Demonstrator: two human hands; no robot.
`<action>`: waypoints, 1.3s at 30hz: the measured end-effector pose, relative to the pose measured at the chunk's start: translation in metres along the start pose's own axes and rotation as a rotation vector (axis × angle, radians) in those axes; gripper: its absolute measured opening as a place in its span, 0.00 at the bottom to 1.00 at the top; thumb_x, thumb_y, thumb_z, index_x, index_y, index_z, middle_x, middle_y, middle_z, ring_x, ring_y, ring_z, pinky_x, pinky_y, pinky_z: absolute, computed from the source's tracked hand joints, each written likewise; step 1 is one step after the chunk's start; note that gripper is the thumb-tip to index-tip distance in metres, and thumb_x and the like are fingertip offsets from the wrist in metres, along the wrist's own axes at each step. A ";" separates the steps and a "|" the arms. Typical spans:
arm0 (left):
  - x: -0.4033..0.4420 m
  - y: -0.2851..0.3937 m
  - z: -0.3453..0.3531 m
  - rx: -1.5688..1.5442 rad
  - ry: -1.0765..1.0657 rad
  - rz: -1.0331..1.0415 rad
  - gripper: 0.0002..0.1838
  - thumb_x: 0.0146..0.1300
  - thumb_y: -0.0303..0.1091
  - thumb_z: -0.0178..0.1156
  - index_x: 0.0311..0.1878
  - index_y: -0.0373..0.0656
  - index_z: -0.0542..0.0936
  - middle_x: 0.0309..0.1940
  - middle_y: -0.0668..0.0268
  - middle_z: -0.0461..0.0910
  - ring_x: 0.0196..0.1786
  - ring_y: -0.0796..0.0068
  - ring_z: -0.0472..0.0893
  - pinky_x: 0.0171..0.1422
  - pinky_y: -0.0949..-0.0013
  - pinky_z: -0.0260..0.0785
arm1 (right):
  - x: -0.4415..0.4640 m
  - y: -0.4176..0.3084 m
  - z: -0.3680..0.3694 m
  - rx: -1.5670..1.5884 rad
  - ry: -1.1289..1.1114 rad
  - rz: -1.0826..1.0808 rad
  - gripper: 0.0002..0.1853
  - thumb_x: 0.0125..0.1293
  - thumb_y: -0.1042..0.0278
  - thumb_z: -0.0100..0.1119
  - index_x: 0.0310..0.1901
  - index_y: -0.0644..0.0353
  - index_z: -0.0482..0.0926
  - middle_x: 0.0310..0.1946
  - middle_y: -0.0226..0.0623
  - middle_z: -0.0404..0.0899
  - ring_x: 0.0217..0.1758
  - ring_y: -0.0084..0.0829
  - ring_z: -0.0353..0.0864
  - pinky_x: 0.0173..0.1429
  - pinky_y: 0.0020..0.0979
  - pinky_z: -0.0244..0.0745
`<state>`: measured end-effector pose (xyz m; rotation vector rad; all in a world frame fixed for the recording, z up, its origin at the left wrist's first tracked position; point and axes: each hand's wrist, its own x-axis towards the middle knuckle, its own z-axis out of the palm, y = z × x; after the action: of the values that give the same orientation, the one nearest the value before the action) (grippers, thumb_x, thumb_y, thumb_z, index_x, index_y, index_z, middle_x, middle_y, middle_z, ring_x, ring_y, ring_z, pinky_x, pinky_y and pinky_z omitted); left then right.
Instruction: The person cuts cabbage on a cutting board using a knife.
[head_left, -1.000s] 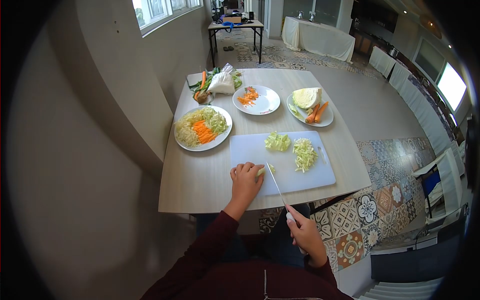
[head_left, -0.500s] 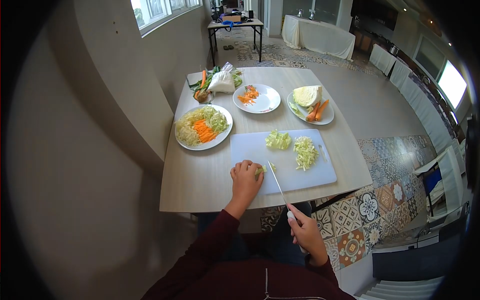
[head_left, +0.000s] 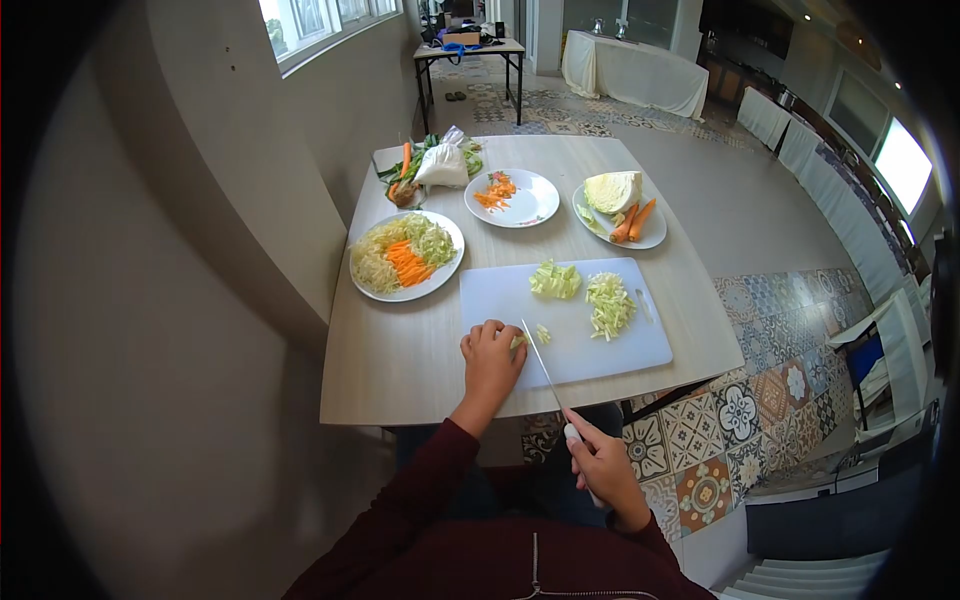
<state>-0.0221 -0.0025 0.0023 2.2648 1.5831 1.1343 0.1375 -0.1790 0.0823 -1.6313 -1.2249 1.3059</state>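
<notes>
On the white cutting board (head_left: 500, 290), my left hand (head_left: 491, 358) has its curled fingers over a small piece of cabbage (head_left: 518, 341), partly hidden beneath them. My right hand (head_left: 604, 462) grips the white handle of a knife (head_left: 542, 362). The blade points up and to the left, with its tip close beside my left fingers. A few cut bits (head_left: 543, 333) lie just right of the blade. Farther back on the board are a stack of cabbage pieces (head_left: 555, 281) and a heap of cut cabbage (head_left: 609, 306).
A plate of shredded vegetables (head_left: 406, 256) stands left of the board. Behind are a plate with carrot scraps (head_left: 540, 203), a plate (head_left: 655, 236) with a cabbage wedge (head_left: 612, 192) and carrots (head_left: 633, 222), and a plastic bag (head_left: 443, 165) among vegetables.
The knife and my right hand have shifted slightly left, bringing the blade nearer my left fingers. My left hand stays in about the same place on the cabbage.
</notes>
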 end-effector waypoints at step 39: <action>0.000 0.004 -0.006 0.017 -0.008 0.023 0.08 0.57 0.34 0.69 0.41 0.50 0.85 0.44 0.67 0.77 0.53 0.61 0.73 0.60 0.54 0.59 | 0.009 -0.014 -0.004 -0.067 -0.042 0.099 0.26 0.76 0.64 0.49 0.73 0.54 0.67 0.17 0.31 0.74 0.16 0.21 0.75 0.24 0.26 0.75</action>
<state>-0.0233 -0.0056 0.0083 2.3009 1.5742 1.1202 0.1380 -0.1659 0.0936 -1.7389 -1.2385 1.3798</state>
